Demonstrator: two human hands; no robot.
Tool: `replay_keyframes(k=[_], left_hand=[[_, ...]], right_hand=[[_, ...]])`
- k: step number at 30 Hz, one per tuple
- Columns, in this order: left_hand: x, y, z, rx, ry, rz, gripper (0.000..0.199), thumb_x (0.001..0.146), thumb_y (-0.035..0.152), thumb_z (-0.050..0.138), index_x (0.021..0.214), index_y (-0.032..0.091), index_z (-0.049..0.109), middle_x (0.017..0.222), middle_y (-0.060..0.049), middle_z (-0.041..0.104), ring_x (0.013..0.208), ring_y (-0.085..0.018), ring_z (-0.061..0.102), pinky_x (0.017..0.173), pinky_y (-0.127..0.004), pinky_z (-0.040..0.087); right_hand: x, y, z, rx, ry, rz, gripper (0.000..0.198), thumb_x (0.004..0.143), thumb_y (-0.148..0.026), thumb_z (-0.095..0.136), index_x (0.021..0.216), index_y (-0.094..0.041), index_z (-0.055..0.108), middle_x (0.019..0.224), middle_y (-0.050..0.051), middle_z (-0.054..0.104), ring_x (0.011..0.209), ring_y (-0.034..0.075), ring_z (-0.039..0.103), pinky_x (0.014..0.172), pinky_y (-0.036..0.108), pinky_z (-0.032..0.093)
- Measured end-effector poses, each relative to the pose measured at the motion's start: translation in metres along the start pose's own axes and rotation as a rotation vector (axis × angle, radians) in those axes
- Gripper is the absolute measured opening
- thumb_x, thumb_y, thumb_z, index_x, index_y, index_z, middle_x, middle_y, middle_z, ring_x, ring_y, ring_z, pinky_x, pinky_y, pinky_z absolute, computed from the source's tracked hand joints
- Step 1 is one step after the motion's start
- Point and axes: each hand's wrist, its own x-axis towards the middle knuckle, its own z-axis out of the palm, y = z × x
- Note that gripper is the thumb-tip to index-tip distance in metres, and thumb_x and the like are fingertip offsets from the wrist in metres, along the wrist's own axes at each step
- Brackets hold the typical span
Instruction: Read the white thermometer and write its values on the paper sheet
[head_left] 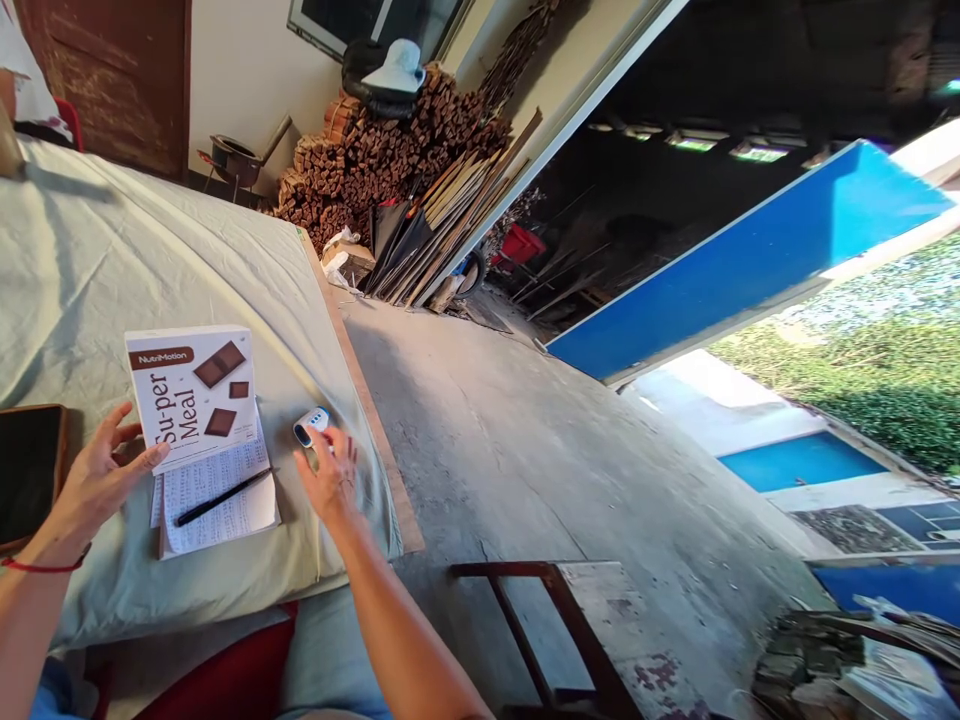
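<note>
Surface (375, 430) edge near at three o'clock, right hand (330, 475) touches white device (313, 418) lying seven-to-one (grip unclear); left hand (112, 470) grasps box (193, 395).

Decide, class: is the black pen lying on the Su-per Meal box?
No, the black pen lies on the notebook, apart from the Su-per Meal box.

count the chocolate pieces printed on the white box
3 on the white box: the largest piece at upper right, the smallest piece just below it, and a medium piece lowest. The left hand overlaps the lower-left edge, so that bit is hidden.
</note>
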Motion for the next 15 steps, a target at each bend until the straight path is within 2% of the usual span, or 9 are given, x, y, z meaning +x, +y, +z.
replay_keyframes(k=[3,5,9,11,13,15], left_hand=[[-0.002,-0.001,-0.001,-0.068,-0.085,0.033,0.096,0.061,0.063,0.074,0.143,0.025,0.039,0.120,-0.011,0.064,0.109,-0.028,0.063,0.082,-0.042,0.059],[-0.003,-0.004,0.001,-0.015,-0.092,0.122,0.089,0.067,0.060,0.071,0.143,0.027,0.038,0.124,-0.011,0.061,0.111,-0.028,0.061,0.080,-0.041,0.059],[-0.003,-0.013,0.006,0.150,-0.059,0.309,0.078,0.076,0.056,0.063,0.144,0.028,0.036,0.133,-0.013,0.054,0.121,-0.030,0.054,0.086,-0.042,0.056],[-0.001,-0.017,0.008,0.184,-0.032,0.350,0.075,0.078,0.054,0.061,0.143,0.028,0.035,0.137,-0.013,0.051,0.129,-0.031,0.048,0.093,-0.044,0.053],[0.003,-0.021,0.009,0.158,-0.040,0.309,0.074,0.079,0.054,0.059,0.143,0.026,0.034,0.139,-0.014,0.050,0.128,-0.030,0.051,0.095,-0.046,0.053],[0.007,-0.026,0.010,0.120,-0.090,0.210,0.076,0.080,0.055,0.054,0.144,0.022,0.030,0.135,-0.016,0.053,0.115,-0.028,0.060,0.090,-0.046,0.055]], right_hand=[[-0.003,-0.021,0.002,0.119,-0.157,-0.254,0.020,0.093,-0.027,0.062,0.109,-0.027,0.073,0.097,0.006,0.062,0.095,0.021,0.055,0.088,0.035,0.040],[-0.004,-0.030,0.005,0.132,-0.242,-0.344,0.018,0.093,-0.025,0.062,0.106,-0.028,0.074,0.095,0.005,0.062,0.093,0.020,0.054,0.085,0.035,0.040],[-0.005,-0.030,0.010,0.113,-0.296,-0.418,0.019,0.095,-0.020,0.058,0.099,-0.026,0.076,0.091,0.006,0.064,0.090,0.020,0.054,0.082,0.036,0.040],[-0.005,-0.025,0.009,0.143,-0.299,-0.449,0.018,0.095,-0.020,0.058,0.099,-0.025,0.075,0.090,0.006,0.065,0.089,0.021,0.055,0.083,0.036,0.041],[-0.005,-0.019,0.006,0.219,-0.272,-0.432,0.018,0.095,-0.019,0.055,0.098,-0.023,0.073,0.091,0.006,0.065,0.090,0.021,0.057,0.085,0.036,0.043],[-0.005,-0.013,0.003,0.355,-0.200,-0.332,0.017,0.095,-0.021,0.053,0.097,-0.022,0.070,0.092,0.007,0.065,0.089,0.020,0.058,0.084,0.035,0.045]])
